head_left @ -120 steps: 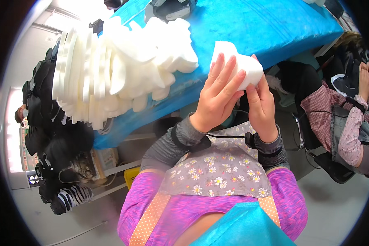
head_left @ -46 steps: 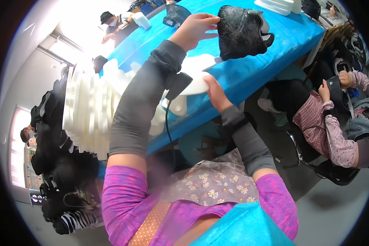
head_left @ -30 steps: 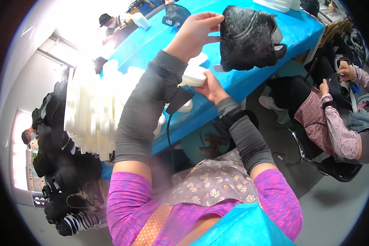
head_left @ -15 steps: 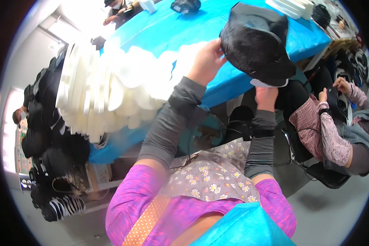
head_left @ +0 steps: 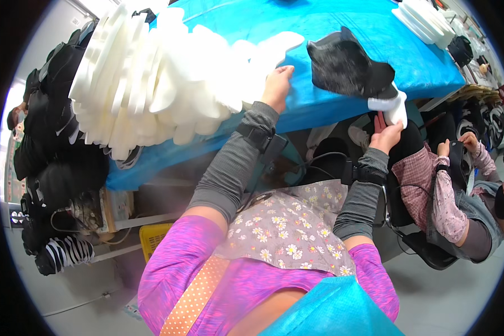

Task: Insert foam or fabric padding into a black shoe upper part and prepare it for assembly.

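My right hand (head_left: 385,139) is closed on a white, smooth, curved piece (head_left: 397,109). At the upper end of that piece is a black cap (head_left: 341,66), its visor toward my hand; it hangs over the front of the table, a little blurred. My left hand (head_left: 278,88) is held at the right end of a long row of similar white pieces (head_left: 157,84). Its thumb and fingers are pinched on the lower part of one white piece (head_left: 281,47), whose curved top sticks out to the right. Bright light washes out the row's middle.
A blue cover (head_left: 319,17) lies over the table. Stacked white pieces (head_left: 423,22) and a black item (head_left: 460,50) stand at its far right. Black caps (head_left: 61,129) are piled at the left. A seated person (head_left: 459,207) works close on my right. Below is a yellow crate (head_left: 153,238).
My left hand has let go of the black cap and moved left to a white piece. My right hand has lowered the cap and carried it slightly right. The view has shifted.
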A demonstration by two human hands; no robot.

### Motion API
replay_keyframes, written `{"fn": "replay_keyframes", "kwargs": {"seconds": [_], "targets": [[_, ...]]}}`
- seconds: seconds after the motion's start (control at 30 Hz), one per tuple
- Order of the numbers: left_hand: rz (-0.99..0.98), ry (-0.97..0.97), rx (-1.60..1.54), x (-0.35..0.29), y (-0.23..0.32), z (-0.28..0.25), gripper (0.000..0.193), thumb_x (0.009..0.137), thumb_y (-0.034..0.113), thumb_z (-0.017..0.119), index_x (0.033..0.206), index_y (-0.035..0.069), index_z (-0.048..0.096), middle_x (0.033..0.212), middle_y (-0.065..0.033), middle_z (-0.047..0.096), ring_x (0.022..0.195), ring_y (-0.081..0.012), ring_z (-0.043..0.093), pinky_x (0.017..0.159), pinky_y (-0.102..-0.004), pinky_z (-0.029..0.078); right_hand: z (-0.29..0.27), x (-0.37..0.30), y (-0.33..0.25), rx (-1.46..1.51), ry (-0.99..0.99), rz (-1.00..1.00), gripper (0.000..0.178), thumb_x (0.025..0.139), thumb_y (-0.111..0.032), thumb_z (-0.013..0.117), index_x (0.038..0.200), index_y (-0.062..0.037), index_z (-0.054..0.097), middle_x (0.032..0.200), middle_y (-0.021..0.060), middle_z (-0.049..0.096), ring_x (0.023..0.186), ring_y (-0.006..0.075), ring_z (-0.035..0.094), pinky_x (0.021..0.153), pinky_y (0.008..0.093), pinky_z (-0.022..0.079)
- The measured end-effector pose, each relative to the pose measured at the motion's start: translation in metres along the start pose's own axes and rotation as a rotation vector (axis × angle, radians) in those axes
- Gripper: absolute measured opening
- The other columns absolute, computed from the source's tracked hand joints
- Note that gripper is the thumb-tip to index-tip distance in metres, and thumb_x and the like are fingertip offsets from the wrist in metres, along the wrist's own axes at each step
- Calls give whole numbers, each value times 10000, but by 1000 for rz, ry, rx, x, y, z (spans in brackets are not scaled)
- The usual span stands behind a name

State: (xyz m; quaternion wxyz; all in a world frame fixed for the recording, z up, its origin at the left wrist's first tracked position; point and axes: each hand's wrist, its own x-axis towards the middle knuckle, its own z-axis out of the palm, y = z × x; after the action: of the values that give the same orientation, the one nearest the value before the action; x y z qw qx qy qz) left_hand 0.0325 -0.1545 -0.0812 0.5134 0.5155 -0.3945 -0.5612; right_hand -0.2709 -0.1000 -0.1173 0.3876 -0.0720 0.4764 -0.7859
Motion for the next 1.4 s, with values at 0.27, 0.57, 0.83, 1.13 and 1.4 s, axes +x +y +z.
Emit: {"fn": "replay_keyframes", "kwargs": {"seconds": [0.27,0.57,0.83,1.13,1.4], "targets": [[21,71,-255,8,10,23,508,973,410,515,1319,39,502,1325,-82,524,1202,-201,473,979,-363,384,-10,22,21,311,32,50,539,991,-316,357,1352,82,384,1309,237,503,1169,378,559,978,470,514],[228,-144,-164,-24,11,55,546,948,430,553,1220,-42,525,1138,-86,580,1073,-172,508,958,-278,370,10,14,29,97,22,-57,480,966,-308,453,1300,37,472,1234,173,548,1055,297,605,808,396,550],[355,138,-83,-55,-2,15,256,904,139,537,1065,-49,600,934,-50,624,890,-111,562,801,-253,455,-25,-13,22,-256,-98,-272,390,933,-312,581,1113,26,508,912,83,620,640,149,603,568,277,482],[503,154,-118,-54,-7,16,297,880,79,535,1144,-45,592,1028,-102,655,914,-162,608,820,-286,481,-60,-12,-43,-1368,102,-739,473,891,-332,623,1095,80,514,982,262,655,900,394,656,794,447,498],[582,127,140,-62,10,29,333,762,151,618,1057,-2,635,1022,-150,663,945,-263,650,798,-355,514,62,-116,-90,-564,-647,-803,293,996,-168,508,1205,36,533,1104,155,581,1053,265,551,878,360,476]]}}
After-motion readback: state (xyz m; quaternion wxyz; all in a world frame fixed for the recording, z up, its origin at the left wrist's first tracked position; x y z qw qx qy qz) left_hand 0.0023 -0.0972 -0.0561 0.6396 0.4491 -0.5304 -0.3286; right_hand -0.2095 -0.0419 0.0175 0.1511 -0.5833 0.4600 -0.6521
